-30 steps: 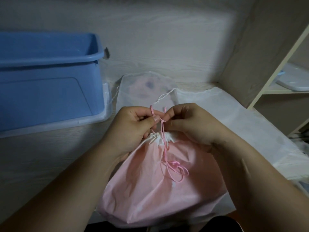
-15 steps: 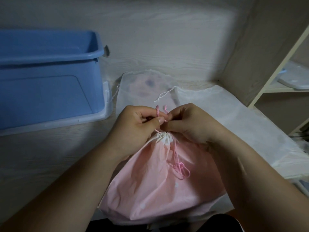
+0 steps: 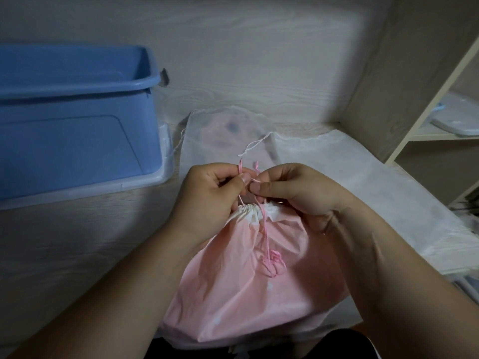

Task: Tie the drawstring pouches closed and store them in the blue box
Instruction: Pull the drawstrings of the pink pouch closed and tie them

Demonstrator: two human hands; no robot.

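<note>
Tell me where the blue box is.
In the head view the blue box stands at the far left against the back wall, just left of the white pouch and beyond the left hand.

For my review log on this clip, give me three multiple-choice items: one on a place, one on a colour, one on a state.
1. The blue box stands where from the pink pouch? A left B right C underneath
2. The cord that the left hand and right hand pinch is: A white B pink C blue
3. The pouch's mouth is: A spread open B gathered C inside the box
Key: A, the box is at the frame's left; B, the pinched cord is pink; B, its fabric is bunched below the hands.
</note>
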